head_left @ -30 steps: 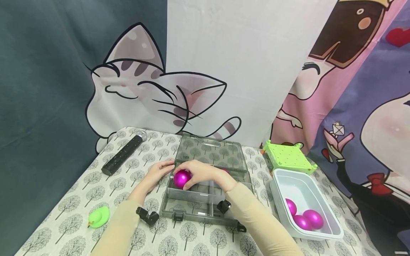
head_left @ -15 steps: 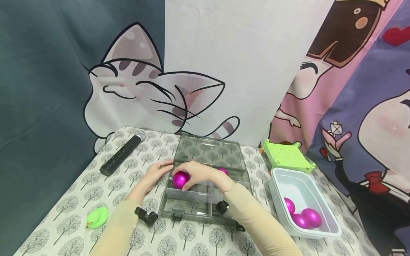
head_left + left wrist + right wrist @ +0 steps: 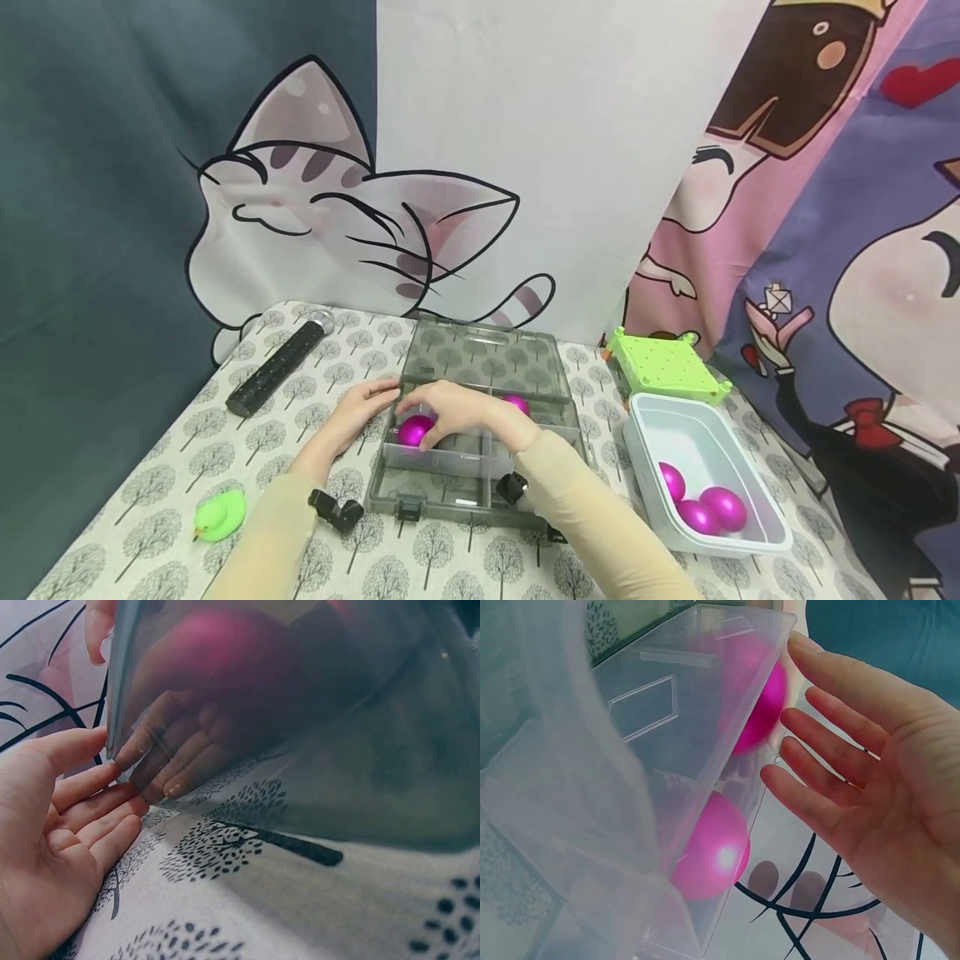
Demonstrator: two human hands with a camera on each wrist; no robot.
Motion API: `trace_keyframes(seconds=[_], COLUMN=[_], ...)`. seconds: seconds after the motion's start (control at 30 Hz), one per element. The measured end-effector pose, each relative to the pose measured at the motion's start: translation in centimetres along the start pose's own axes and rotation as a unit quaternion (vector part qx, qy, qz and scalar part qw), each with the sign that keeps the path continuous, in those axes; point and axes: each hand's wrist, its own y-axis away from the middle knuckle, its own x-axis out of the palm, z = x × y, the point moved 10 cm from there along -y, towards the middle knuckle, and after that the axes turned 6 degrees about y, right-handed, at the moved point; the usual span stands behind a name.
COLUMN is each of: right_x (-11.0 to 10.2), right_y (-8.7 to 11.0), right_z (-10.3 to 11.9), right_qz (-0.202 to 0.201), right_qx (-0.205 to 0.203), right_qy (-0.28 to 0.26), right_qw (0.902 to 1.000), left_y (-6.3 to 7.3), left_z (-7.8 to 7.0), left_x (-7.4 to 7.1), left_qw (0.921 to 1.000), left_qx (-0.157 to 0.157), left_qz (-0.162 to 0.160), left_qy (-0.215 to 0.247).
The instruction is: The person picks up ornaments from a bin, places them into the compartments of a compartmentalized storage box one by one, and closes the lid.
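Note:
A magenta bauble (image 3: 415,432) lies in the left middle compartment of the clear grey divided box (image 3: 468,517). My right hand (image 3: 445,407) is over it with fingers spread; in the right wrist view the fingertips (image 3: 799,720) stand just off the bauble (image 3: 771,705), and the palm is bare. A second bauble (image 3: 516,405) sits in a back compartment, partly hidden by the right wrist. My left hand (image 3: 356,414) is at the box's left side, its extended fingers (image 3: 112,817) right at the outer wall in the left wrist view.
The see-through lid (image 3: 487,362) lies folded back. To the right, a white tub (image 3: 637,467) holds several baubles (image 3: 722,508), with a green rack (image 3: 663,367) behind it. A black microphone (image 3: 277,367) and a green toy duck (image 3: 221,514) lie at left.
My right hand has let go of the bauble, which has dropped lower into its compartment. Its fingers have lifted off slightly. The left hand stays at the box's side.

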Motion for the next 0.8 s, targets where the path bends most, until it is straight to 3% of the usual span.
trace_keyframes(seconds=[0.33, 0.53, 0.8], right_x=[-0.2, -2.0, -5.6], right_y=[0.1, 1.4, 4.7], right_z=[0.1, -0.1, -1.6], right_qz=[-0.008, -0.048, -0.126], right_qx=[-0.003, -0.014, 0.01], right_qy=[-0.02, -0.014, -0.008], right_qw=[0.9998, 0.9987, 0.992], left_y=[0.4, 0.4, 0.1], left_z=[-0.1, -0.1, 0.0], left_x=[-0.3, -0.1, 0.1], left_qw=[1.0, 0.9999, 1.0], left_qx=[0.003, -0.002, 0.002], left_qz=[-0.005, 0.001, 0.0], left_qy=[-0.003, -0.01, 0.0])
